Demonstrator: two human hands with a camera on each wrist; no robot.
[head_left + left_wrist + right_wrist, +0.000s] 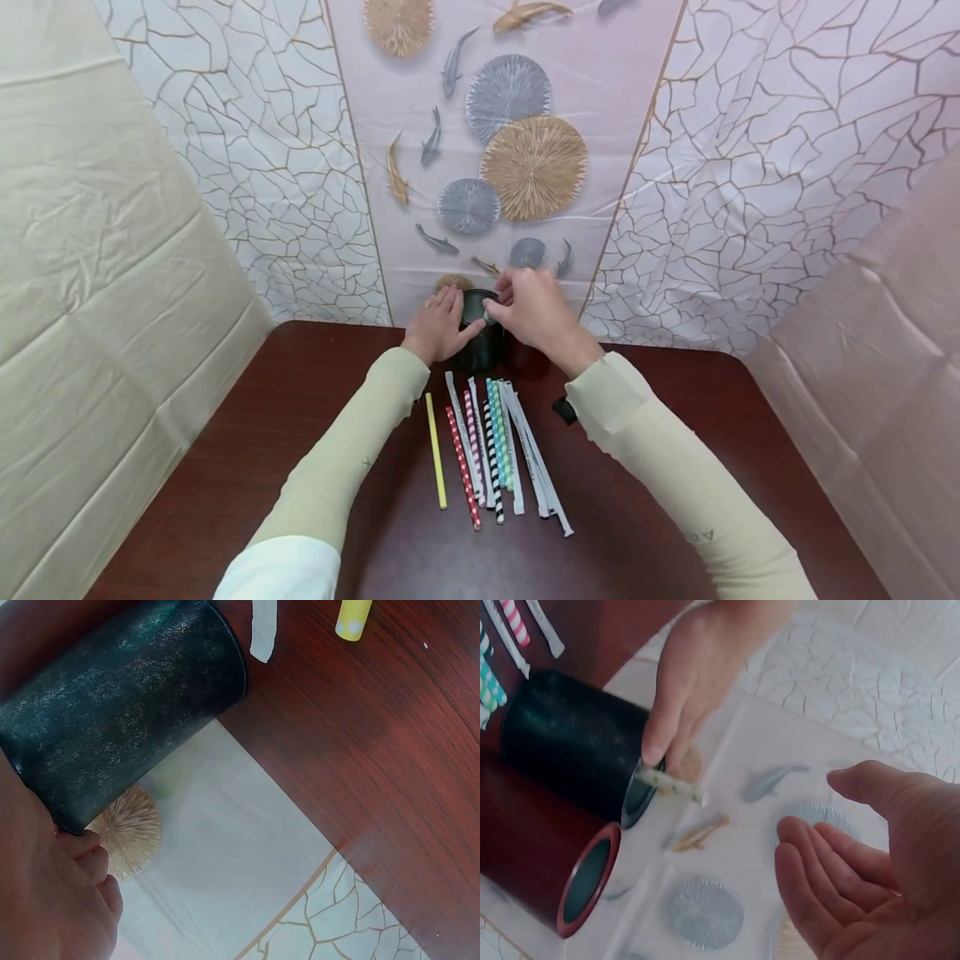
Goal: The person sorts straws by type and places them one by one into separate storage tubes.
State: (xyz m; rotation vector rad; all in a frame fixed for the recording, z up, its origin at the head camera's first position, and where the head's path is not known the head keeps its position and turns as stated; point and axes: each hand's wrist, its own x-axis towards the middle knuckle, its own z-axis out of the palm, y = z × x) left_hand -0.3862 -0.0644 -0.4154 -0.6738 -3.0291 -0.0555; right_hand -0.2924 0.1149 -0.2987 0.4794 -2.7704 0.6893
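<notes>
A slim, pale straw with green marks pokes from the mouth of a black cylindrical cup, near the right hand, whose loosely bent fingers hold nothing. The left hand grips the cup's rim. The reddish-brown wooden table's far edge runs close by; its surface spreads either side.

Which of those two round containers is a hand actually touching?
The black container: the left hand touches its rim. The dark red container beside it has no hand on it.
</notes>
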